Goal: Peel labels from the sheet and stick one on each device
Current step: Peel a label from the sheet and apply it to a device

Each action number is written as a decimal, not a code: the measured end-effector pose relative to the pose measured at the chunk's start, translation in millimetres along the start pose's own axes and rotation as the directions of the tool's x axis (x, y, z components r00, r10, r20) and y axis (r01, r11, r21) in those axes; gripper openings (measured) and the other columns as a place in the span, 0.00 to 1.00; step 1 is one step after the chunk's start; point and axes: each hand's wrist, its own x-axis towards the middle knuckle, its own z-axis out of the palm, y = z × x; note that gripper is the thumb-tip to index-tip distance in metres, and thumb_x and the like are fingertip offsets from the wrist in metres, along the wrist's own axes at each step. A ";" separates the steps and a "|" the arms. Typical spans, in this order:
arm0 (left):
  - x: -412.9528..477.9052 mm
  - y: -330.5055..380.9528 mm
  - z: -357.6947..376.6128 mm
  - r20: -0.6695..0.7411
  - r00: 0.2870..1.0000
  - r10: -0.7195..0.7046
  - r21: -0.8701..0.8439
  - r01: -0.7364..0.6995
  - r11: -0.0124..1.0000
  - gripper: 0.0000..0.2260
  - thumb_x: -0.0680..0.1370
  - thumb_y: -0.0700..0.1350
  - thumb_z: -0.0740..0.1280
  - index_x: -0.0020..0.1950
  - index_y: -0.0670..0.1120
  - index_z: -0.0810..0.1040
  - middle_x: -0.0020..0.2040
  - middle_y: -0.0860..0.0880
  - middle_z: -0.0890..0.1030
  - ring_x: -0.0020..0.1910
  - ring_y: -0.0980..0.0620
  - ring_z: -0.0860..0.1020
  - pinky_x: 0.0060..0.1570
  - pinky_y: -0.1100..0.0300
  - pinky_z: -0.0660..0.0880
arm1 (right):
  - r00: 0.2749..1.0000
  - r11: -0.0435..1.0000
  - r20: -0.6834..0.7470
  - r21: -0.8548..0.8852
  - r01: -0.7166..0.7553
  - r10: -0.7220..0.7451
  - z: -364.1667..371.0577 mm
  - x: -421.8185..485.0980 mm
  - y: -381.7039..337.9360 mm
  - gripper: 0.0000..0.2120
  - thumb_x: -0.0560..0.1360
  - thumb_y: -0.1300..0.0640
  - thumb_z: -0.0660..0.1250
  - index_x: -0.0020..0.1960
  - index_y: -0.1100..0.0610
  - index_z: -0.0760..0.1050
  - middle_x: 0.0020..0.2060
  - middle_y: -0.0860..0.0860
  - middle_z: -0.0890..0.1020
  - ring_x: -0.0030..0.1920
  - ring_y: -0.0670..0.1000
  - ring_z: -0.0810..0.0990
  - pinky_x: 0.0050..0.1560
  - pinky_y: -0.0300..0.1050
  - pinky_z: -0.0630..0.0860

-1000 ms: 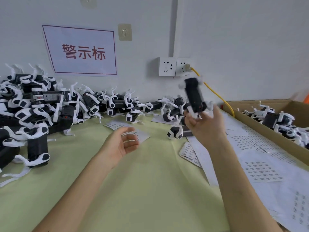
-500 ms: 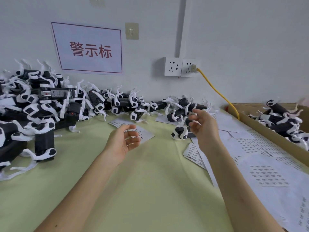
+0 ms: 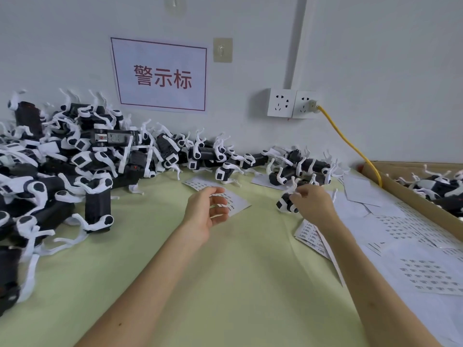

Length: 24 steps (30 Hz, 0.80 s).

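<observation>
A small black-and-white device (image 3: 284, 205) with white legs lies on the green table. My right hand (image 3: 313, 205) has its fingers curled round the device's top and white leg. My left hand (image 3: 206, 209) hovers with relaxed, slightly bent fingers and holds nothing. It is just above a label sheet (image 3: 238, 202) that lies flat on the table. A large pile of the same devices (image 3: 75, 161) fills the left side and runs along the wall.
A cardboard box (image 3: 406, 196) at the right holds more devices (image 3: 441, 187). Several label sheets (image 3: 426, 271) cover the table's right side, with a small stack (image 3: 309, 236) beside my right wrist. A yellow cable (image 3: 350, 146) runs from the wall socket (image 3: 307, 103) towards the box.
My right hand let go of the device it held up near the box, came down and took hold of a device on the table. My left hand barely moved.
</observation>
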 end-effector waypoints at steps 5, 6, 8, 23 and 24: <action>0.5 -0.6 0.0 0.011 1.000 -0.011 0.020 0.010 1.000 0.09 0.82 0.42 0.62 0.46 0.45 0.80 0.30 0.50 0.79 0.24 0.52 0.75 0.26 0.63 0.73 | 0.973 0.974 -0.049 0.009 0.228 -0.228 -15.4 -9.1 -2.4 0.13 0.83 0.57 0.64 0.42 0.63 0.78 0.34 0.60 0.78 0.30 0.49 0.72 0.32 0.39 0.67; 0.4 -0.3 0.6 0.021 1.000 -0.010 0.033 0.010 0.999 0.09 0.82 0.43 0.62 0.46 0.45 0.80 0.31 0.50 0.80 0.25 0.52 0.76 0.27 0.63 0.73 | 0.959 0.953 -0.066 0.112 0.283 -0.277 -20.1 -11.7 -8.6 0.14 0.83 0.56 0.64 0.42 0.61 0.78 0.34 0.57 0.79 0.30 0.47 0.73 0.34 0.43 0.72; 0.1 -0.9 2.1 0.051 0.999 0.005 0.081 -0.009 0.997 0.08 0.82 0.45 0.64 0.47 0.46 0.81 0.37 0.50 0.84 0.31 0.52 0.78 0.32 0.61 0.74 | 0.957 0.820 -0.032 0.508 0.264 -0.288 -27.8 -19.3 -24.1 0.12 0.85 0.57 0.62 0.47 0.58 0.82 0.40 0.55 0.82 0.34 0.48 0.78 0.41 0.48 0.81; -11.2 -6.0 5.0 0.558 0.818 -0.140 0.210 0.023 0.977 0.15 0.81 0.50 0.67 0.61 0.43 0.84 0.48 0.44 0.84 0.46 0.48 0.83 0.46 0.55 0.81 | 0.910 0.117 0.415 0.903 -0.413 0.010 16.6 -37.7 -36.5 0.12 0.83 0.66 0.58 0.45 0.60 0.77 0.29 0.49 0.76 0.25 0.43 0.71 0.30 0.36 0.75; -11.1 -7.0 5.5 0.552 0.819 -0.156 0.200 0.051 0.978 0.15 0.80 0.51 0.68 0.60 0.42 0.84 0.48 0.44 0.85 0.45 0.48 0.83 0.46 0.55 0.82 | 0.915 0.134 0.403 0.905 -0.404 0.030 17.0 -37.7 -35.6 0.11 0.82 0.66 0.58 0.47 0.60 0.78 0.29 0.49 0.77 0.25 0.44 0.72 0.32 0.37 0.77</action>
